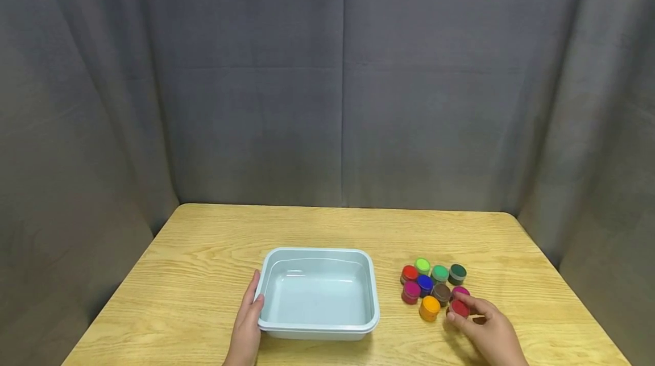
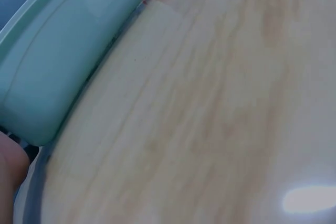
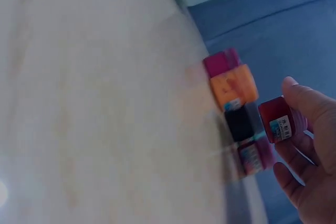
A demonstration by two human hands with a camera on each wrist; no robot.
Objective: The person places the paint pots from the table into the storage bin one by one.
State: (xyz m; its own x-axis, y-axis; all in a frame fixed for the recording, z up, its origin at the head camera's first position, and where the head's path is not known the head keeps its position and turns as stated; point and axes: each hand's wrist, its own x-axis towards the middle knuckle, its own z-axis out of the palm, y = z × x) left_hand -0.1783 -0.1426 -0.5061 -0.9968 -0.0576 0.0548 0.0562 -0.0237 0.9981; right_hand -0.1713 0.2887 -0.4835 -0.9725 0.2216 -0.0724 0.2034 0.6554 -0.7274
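A pale blue rectangular plastic basin [image 1: 317, 329] stands on the table with nothing inside it. My left hand [image 1: 247, 320] grips its left side, the thumb at the rim and the fingers along the outer wall. In the right wrist view, my right hand [image 3: 310, 145] pinches a small dark red paint jar [image 3: 275, 119] between thumb and fingers, its label showing. That jar is off the table, at the near right of a cluster of jars. Closest to it are a magenta jar [image 1: 461, 292], a brown jar [image 1: 441, 294] and an orange jar [image 1: 429, 308].
Further jars in the cluster are red [image 1: 409, 274], lime [image 1: 422, 266], green [image 1: 439, 274], dark green [image 1: 457, 274], blue [image 1: 425, 285] and another magenta one. The wooden table [image 1: 204, 275] has grey curtains [image 1: 245, 99] behind it and on both sides.
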